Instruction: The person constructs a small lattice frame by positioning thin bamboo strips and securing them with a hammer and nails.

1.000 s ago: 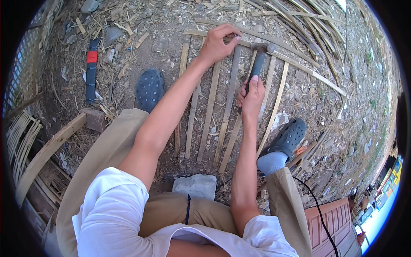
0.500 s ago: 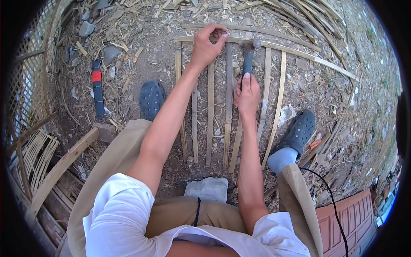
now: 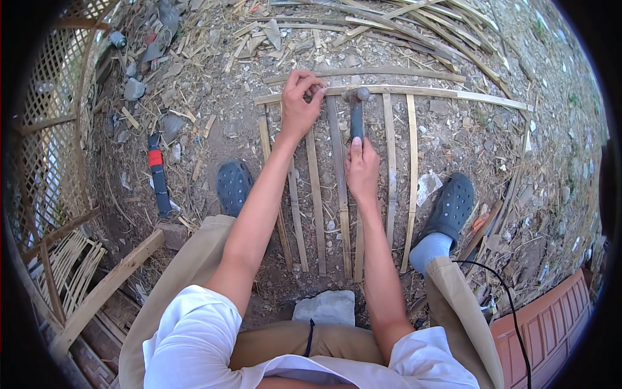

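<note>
My left hand [image 3: 302, 107] is over the long wooden crosspiece [image 3: 427, 91], its thumb and fingers pinched together. Whatever is between the fingertips is too small to make out. In my right hand [image 3: 362, 174] is a hammer [image 3: 356, 122], gripped by its dark handle. The hammer's metal head is over the crosspiece, just right of my left fingertips and apart from them. Several thin wooden slats run from the crosspiece toward me, among them a greyish slat [image 3: 337, 149] between my hands and a pale slat [image 3: 413, 162] at the right.
Loose wooden strips [image 3: 447, 39] are piled at the far right. A dark tool with a red band [image 3: 155, 159] lies at left. A pale stone block [image 3: 325, 308] sits close to me. My clogs [image 3: 452, 202] flank the slats. A black cable [image 3: 512, 298] hangs at right, near a reddish panel [image 3: 551, 318].
The whole view has shifted, so the slats and hands appear lower and slightly left. Against the crosspiece, the hammer head is a little nearer my left fingers; both grips look the same.
</note>
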Demonstrator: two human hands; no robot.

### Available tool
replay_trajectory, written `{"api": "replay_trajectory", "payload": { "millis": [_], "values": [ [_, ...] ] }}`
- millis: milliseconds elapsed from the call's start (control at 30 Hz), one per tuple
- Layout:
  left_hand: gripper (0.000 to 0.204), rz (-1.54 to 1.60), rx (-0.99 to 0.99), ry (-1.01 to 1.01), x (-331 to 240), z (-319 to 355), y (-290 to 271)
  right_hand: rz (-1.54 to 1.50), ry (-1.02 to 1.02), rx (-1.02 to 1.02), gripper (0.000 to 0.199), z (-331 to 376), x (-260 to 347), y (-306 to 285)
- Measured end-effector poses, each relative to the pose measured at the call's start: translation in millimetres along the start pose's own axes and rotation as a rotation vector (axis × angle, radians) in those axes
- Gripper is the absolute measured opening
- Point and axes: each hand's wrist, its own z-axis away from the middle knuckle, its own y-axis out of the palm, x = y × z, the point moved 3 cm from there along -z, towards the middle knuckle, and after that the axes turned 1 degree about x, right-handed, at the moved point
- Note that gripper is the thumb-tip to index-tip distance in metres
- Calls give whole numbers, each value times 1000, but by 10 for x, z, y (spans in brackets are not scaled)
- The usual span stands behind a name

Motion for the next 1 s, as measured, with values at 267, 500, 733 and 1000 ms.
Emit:
{"api": "replay_trajectory", "payload": {
  "millis": [267, 500, 733, 1000],
  "values": [
    [18, -41, 7, 3, -27, 8, 28, 47, -84, 4, 50, -39, -88, -2],
    [15, -49, 21, -1, -61, 11, 32, 24, -74, -12, 50, -23, -36, 5],
    [15, -106, 30, 87, -70, 12, 71, 28, -113, -11, 56, -50, -129, 12],
    [14, -105, 26, 87, -67, 39, 63, 35, -84, -21, 49, -24, -26, 3]
  ]
}}
